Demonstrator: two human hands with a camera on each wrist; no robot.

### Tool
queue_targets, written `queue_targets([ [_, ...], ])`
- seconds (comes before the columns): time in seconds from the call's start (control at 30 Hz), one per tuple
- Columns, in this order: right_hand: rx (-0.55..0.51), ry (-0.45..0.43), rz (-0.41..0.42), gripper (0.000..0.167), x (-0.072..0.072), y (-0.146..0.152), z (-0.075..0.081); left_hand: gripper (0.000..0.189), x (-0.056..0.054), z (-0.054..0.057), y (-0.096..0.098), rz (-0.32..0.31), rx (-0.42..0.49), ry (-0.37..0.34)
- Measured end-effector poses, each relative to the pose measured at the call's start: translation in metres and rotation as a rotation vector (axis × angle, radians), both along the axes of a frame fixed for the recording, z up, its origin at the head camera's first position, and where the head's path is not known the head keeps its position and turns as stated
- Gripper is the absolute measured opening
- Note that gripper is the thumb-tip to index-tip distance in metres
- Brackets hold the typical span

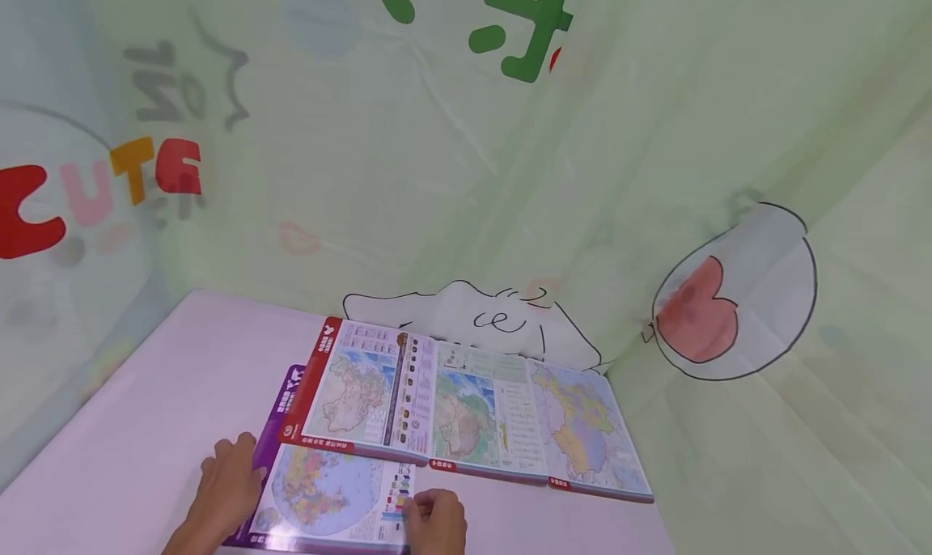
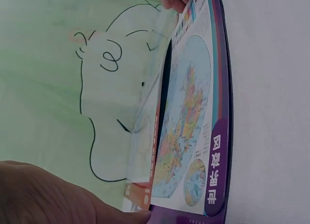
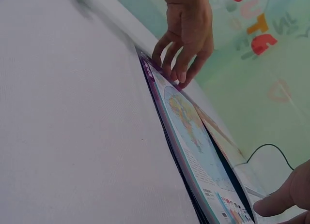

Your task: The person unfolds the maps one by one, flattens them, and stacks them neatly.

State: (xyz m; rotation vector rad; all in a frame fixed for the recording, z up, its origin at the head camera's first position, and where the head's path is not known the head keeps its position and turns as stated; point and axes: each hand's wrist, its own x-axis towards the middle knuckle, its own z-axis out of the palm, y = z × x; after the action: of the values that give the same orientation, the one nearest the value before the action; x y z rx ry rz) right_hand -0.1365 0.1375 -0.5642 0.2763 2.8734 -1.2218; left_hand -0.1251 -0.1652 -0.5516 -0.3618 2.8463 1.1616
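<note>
A world map sheet with a purple border lies at the front left of the table, its far part hidden under a red-bordered map. My left hand rests at the purple left edge; in the right wrist view that hand's fingers point down onto the edge. In the left wrist view its thumb touches the purple border near the red map's corner. With bent fingers my right hand pinches the world map's right edge, beside a row of small printed flags.
Two more maps, a relief map and a coloured map, continue the row to the right of the red-bordered one. The white table meets a pale green printed curtain at the back and sides.
</note>
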Motion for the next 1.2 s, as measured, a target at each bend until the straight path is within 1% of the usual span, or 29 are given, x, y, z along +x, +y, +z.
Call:
queue_targets([
  [0.07,-0.029,0.023,-0.027,0.012,-0.001,0.001,-0.006,0.047,-0.003,-0.003,-0.003,0.022,0.026,-0.019],
  [0.13,-0.058,0.004,-0.061,0.012,-0.006,0.004,-0.017,0.045,-0.006,-0.006,-0.005,0.045,0.042,-0.027],
  [0.2,-0.069,-0.017,-0.074,0.013,-0.014,0.009,-0.033,0.037,-0.008,-0.007,-0.007,0.070,0.055,-0.024],
  [0.27,-0.067,-0.035,-0.065,0.016,-0.021,0.014,-0.048,0.029,-0.008,-0.008,-0.009,0.087,0.073,-0.023],
  [0.33,-0.074,-0.058,-0.060,0.019,-0.025,0.017,-0.053,0.024,-0.008,-0.008,-0.010,0.098,0.082,-0.017],
  [0.37,-0.083,-0.047,-0.046,0.021,-0.025,0.017,-0.051,0.023,-0.009,-0.008,-0.011,0.105,0.083,-0.014],
  [0.4,-0.103,-0.045,-0.035,0.022,-0.024,0.017,-0.045,0.024,-0.009,-0.009,-0.012,0.107,0.083,-0.011],
  [0.5,-0.190,-0.022,-0.007,0.020,-0.017,0.010,-0.016,0.023,-0.011,-0.011,-0.017,0.125,0.085,-0.012],
  [0.57,-0.236,0.008,0.020,0.018,-0.010,0.005,0.004,0.021,-0.010,-0.010,-0.023,0.120,0.097,-0.001],
  [0.67,-0.276,0.022,0.033,0.015,-0.004,-0.001,0.025,0.021,-0.009,-0.004,-0.032,0.112,0.132,0.002],
  [0.77,-0.306,-0.008,0.047,0.016,-0.002,-0.003,0.037,0.022,-0.005,0.008,-0.041,0.104,0.193,-0.002],
  [0.83,-0.320,-0.044,0.054,0.018,-0.003,-0.002,0.044,0.023,-0.001,0.017,-0.044,0.116,0.257,-0.020],
  [0.9,-0.332,-0.103,0.060,0.019,-0.004,0.001,0.048,0.023,0.004,0.027,-0.046,0.113,0.312,-0.028],
  [0.97,-0.345,-0.154,0.070,0.019,-0.005,0.006,0.052,0.024,0.009,0.036,-0.046,0.098,0.348,-0.038],
  [1.03,-0.359,-0.204,0.088,0.019,-0.006,0.012,0.057,0.023,0.013,0.045,-0.046,0.084,0.355,-0.053],
  [1.1,-0.395,-0.242,0.113,0.019,-0.004,0.018,0.065,0.020,0.017,0.053,-0.046,0.045,0.344,-0.058],
  [1.2,-0.449,-0.288,0.151,0.020,0.000,0.024,0.081,0.019,0.025,0.065,-0.049,-0.018,0.334,-0.066],
])
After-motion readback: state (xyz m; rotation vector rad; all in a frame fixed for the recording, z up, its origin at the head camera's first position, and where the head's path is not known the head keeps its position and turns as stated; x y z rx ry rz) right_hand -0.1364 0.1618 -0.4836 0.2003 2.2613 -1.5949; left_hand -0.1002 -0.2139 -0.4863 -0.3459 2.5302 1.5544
